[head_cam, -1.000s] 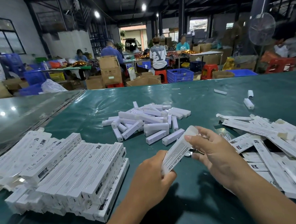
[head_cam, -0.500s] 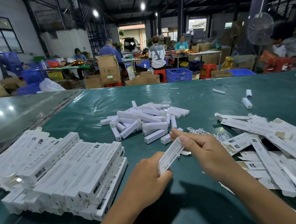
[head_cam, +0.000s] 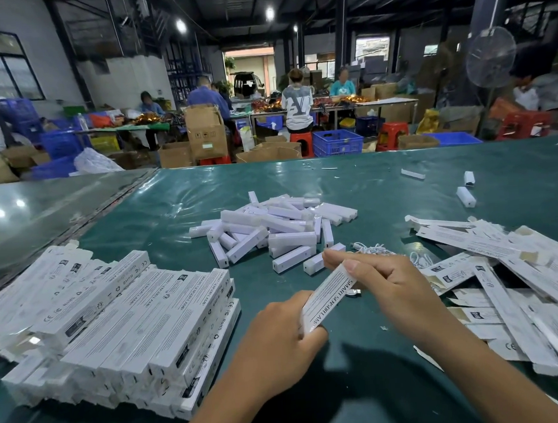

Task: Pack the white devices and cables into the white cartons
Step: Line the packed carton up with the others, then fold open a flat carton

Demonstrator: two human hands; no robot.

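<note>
Dim warehouse, dark beamed ceiling, ceiling lamps (head_cam: 181,25) lit at 12 o'clock. Barred window (head_cam: 4,69) at 10. Standing fan (head_cam: 490,57) at 2. Blue crate (head_cam: 337,142), cardboard boxes (head_cam: 206,131) on floor.

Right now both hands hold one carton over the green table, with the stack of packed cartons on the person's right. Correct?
Not quite. In the head view the stack of packed cartons lies on the person's left. The left hand and right hand do hold one carton over the green table.

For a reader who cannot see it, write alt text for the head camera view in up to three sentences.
Two bare hands hold one long white carton above a green table: left hand grips its near end, right hand pinches its far end. Stacked cartons lie left, flat cartons right, white devices and cables beyond.
</note>
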